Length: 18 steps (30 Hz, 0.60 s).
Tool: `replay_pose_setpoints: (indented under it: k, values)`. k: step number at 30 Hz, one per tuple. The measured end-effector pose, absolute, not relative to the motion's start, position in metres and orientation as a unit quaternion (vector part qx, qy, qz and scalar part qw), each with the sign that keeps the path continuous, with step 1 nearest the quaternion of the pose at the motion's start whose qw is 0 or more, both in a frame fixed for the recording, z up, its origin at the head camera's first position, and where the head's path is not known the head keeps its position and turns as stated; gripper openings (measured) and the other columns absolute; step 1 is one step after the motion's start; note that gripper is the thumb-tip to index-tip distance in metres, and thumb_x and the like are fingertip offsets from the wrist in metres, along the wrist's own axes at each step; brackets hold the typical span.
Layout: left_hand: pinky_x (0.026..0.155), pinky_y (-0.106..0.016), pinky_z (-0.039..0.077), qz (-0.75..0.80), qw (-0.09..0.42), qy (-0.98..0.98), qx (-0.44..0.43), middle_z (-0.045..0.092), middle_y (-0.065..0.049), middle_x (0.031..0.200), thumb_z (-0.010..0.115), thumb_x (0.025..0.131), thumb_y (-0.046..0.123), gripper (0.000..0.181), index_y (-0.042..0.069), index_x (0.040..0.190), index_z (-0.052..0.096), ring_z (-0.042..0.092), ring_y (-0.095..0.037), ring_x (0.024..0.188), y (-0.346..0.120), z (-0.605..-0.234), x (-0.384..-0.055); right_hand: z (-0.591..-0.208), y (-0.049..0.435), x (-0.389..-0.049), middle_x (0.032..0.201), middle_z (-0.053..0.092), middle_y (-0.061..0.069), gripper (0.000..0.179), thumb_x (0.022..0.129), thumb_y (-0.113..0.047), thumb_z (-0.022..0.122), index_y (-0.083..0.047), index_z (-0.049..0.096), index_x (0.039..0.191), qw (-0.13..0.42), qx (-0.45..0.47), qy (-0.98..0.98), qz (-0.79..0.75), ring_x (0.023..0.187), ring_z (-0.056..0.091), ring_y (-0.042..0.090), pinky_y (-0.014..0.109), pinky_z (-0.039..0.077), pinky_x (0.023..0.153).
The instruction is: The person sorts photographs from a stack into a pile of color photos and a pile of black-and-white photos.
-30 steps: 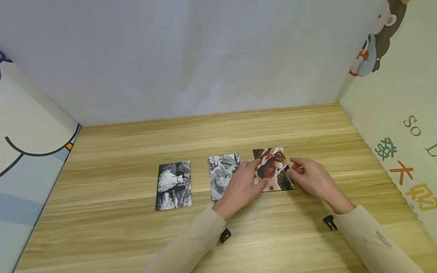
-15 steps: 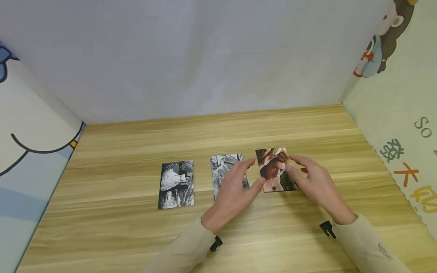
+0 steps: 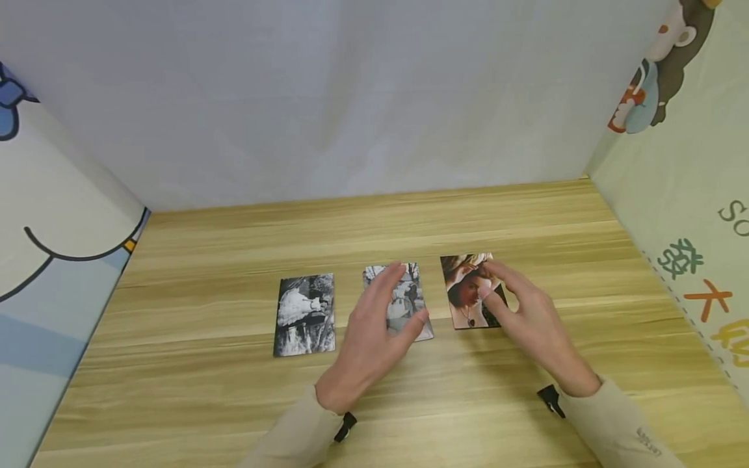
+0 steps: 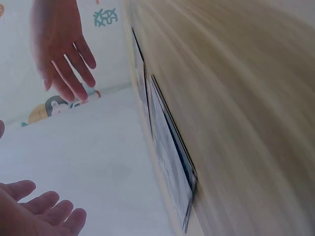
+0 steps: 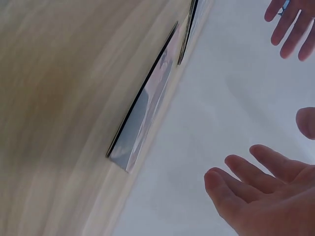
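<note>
Three photo cards lie in a row on the table. My left hand [image 3: 370, 338] hovers over the middle black-and-white card [image 3: 414, 299] and hides part of it, its fingers spread and holding nothing. In the left wrist view, this middle pile [image 4: 170, 155] shows more than one layer, with a gap between edges. Over the colour portrait card [image 3: 462, 302] on the right is my right hand [image 3: 529, 322], fingers extended. The right wrist view has that hand [image 5: 266, 189] raised off the colour pile [image 5: 145, 105]. Farther left sits another black-and-white card [image 3: 304, 315], untouched by either hand.
The wood-grain table [image 3: 234, 247] meets a pale back wall [image 3: 263, 117]. Printed panels stand at both sides, a cartoon one [image 3: 64, 195] on the left and one with lettering [image 3: 684, 260] on the right. A black strap end [image 3: 345, 427] hangs at the left cuff.
My left hand has moved left from the colour card to above the middle card. My right hand has shifted slightly left over the colour card. The cards stay in their row.
</note>
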<state>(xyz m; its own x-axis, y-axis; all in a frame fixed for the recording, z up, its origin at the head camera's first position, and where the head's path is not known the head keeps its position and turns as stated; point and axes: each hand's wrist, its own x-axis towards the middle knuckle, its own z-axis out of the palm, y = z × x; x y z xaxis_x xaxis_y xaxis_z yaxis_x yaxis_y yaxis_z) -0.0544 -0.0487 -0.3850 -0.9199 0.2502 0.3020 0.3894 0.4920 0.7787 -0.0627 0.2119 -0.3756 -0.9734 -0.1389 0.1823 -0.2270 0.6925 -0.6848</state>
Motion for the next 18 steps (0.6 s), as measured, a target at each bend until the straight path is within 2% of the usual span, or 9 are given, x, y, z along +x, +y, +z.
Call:
replay_pose_setpoints:
  k: [8,13,18]
  values:
    - [0.118,-0.063,0.033,-0.389,0.106,-0.896,-0.184,0.032,-0.013,0.166,0.071,0.095,0.041,0.078,0.003,0.156,0.040,0.036,-0.037,0.149,-0.073,-0.391,-0.052,-0.378,0.201,-0.061,0.159,0.042,0.022,0.056,0.104,-0.035,0.062,-0.004,0.052,0.150,0.039,0.109,-0.924,0.365,0.144,0.040,0.048,0.069,0.034,0.114]
    - [0.117,-0.064,0.034,-0.346,0.100,-0.916,-0.177,0.028,-0.017,0.167,0.071,0.095,0.044,0.083,0.002,0.157,0.037,0.032,-0.041,0.150,-0.087,-0.398,-0.052,-0.386,0.194,-0.059,0.162,0.039,0.017,0.061,0.103,-0.037,0.061,-0.004,0.049,0.153,0.027,0.130,-0.929,0.346,0.149,0.034,0.044,0.070,0.033,0.115]
    - [0.119,-0.060,0.033,-0.312,0.090,-0.931,-0.167,0.028,-0.020,0.166,0.070,0.095,0.046,0.085,0.002,0.158,0.035,0.032,-0.042,0.150,-0.098,-0.404,-0.054,-0.391,0.184,-0.060,0.164,0.036,0.015,0.064,0.103,-0.039,0.061,-0.004,0.047,0.154,0.015,0.148,-0.927,0.344,0.148,0.035,0.043,0.068,0.034,0.115]
